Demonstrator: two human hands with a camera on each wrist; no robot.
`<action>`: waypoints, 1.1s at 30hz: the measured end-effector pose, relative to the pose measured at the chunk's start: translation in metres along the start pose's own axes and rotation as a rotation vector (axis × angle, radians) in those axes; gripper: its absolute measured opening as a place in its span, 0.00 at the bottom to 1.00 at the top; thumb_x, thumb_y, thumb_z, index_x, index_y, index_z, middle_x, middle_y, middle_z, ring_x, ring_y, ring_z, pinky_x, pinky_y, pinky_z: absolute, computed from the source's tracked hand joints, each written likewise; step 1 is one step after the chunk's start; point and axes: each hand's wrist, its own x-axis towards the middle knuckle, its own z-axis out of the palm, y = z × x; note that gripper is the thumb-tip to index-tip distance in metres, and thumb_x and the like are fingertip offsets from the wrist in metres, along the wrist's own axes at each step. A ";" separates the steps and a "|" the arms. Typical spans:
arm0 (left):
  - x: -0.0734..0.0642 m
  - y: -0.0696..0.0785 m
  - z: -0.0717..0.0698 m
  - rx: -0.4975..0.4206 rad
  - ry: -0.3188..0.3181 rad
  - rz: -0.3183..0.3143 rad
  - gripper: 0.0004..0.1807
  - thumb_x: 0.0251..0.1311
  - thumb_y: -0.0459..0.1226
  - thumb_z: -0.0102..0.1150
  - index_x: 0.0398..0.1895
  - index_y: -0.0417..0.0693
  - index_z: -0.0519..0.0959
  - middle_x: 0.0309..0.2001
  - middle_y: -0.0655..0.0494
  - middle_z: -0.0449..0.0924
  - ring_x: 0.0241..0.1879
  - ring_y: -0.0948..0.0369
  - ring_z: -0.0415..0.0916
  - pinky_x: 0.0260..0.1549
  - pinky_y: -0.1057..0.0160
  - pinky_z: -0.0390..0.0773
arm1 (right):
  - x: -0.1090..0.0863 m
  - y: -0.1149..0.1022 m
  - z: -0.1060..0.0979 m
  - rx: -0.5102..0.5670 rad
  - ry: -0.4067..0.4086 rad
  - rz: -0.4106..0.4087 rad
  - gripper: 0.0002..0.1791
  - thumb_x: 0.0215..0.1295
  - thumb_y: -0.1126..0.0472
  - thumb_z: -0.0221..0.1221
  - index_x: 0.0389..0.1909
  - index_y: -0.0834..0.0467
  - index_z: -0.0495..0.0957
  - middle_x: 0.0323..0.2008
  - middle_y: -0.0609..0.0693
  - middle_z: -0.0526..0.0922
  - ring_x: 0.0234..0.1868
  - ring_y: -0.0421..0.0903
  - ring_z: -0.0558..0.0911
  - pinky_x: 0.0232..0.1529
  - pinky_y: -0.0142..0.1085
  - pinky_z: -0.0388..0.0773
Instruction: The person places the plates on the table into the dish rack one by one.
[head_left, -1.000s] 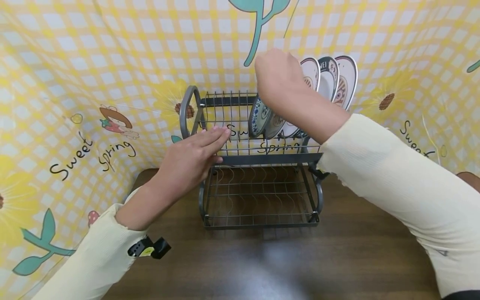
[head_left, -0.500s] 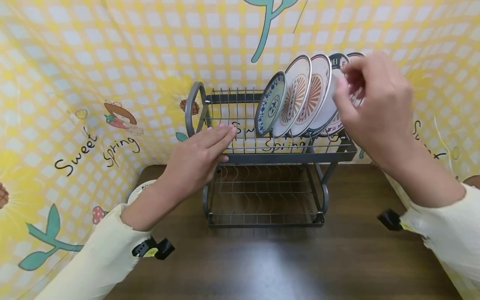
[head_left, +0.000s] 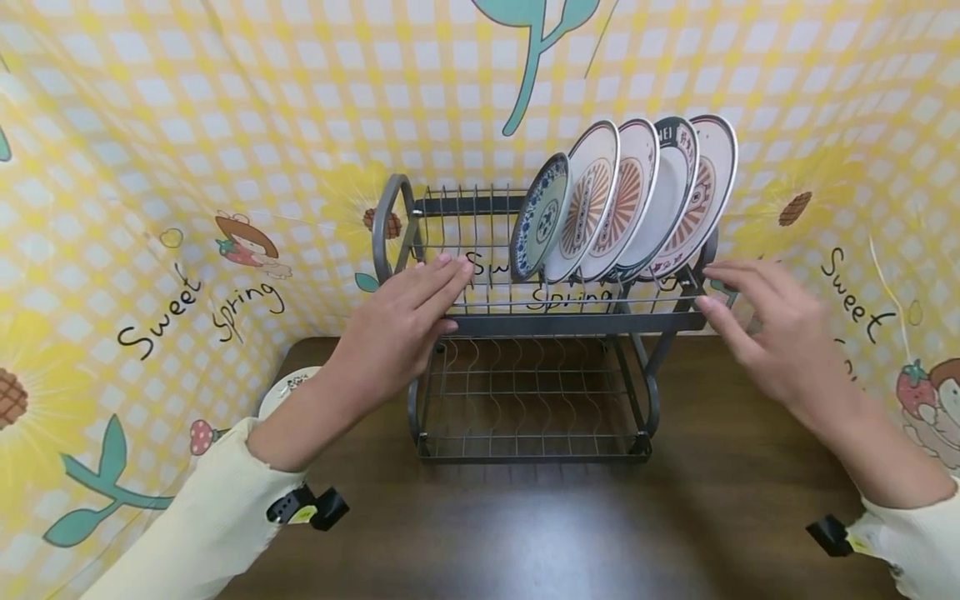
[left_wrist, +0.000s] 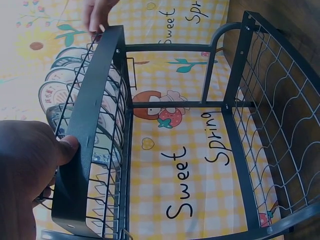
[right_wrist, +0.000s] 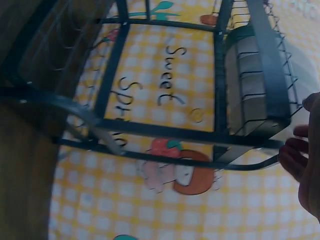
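A dark metal two-tier dish rack (head_left: 577, 322) stands on the table. Several plates lean upright in the right part of its upper tier: a small green plate with a blue floral rim (head_left: 542, 218), two white ones with an orange sunburst, a dark-green-rimmed plate (head_left: 670, 200) and a white plate (head_left: 711, 187) at the right end. My left hand (head_left: 390, 325) holds the upper front rail near its left end, thumb (left_wrist: 68, 148) against the rail's face. At the rack's right front corner is my right hand (head_left: 780, 337), fingers loosely extended with tips right at the frame and no plate in them.
A white plate with a dark pattern (head_left: 283, 388) lies on the wooden table (head_left: 525, 533), partly hidden behind my left forearm. The rack's lower tier (head_left: 525, 408) has wavy wires. A yellow checked cloth (head_left: 315, 108) hangs behind and along the sides.
My right hand has moved from over the plates, past the rightmost one, down to the rack's right front corner, uncovering the plates. The left hand has stayed on the rail.
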 end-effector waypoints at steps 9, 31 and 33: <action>-0.002 0.000 0.001 -0.003 -0.006 -0.006 0.34 0.67 0.32 0.64 0.75 0.36 0.67 0.73 0.41 0.69 0.75 0.46 0.66 0.77 0.47 0.65 | -0.010 0.004 0.004 0.009 -0.077 -0.151 0.31 0.77 0.43 0.50 0.55 0.66 0.84 0.59 0.60 0.84 0.60 0.59 0.84 0.73 0.18 0.62; -0.084 -0.047 -0.028 -0.098 0.370 -0.507 0.21 0.70 0.33 0.50 0.62 0.35 0.77 0.56 0.38 0.83 0.53 0.37 0.78 0.49 0.41 0.71 | -0.011 0.002 0.004 -0.020 -0.068 -0.122 0.16 0.70 0.57 0.62 0.47 0.66 0.88 0.56 0.59 0.86 0.57 0.55 0.86 0.67 0.15 0.65; -0.108 -0.060 -0.028 -0.080 0.315 -0.643 0.20 0.70 0.31 0.51 0.63 0.37 0.77 0.56 0.39 0.84 0.40 0.43 0.80 0.45 0.46 0.74 | -0.011 0.002 0.005 -0.011 -0.048 -0.132 0.16 0.70 0.57 0.62 0.46 0.65 0.88 0.55 0.59 0.86 0.56 0.56 0.87 0.67 0.15 0.65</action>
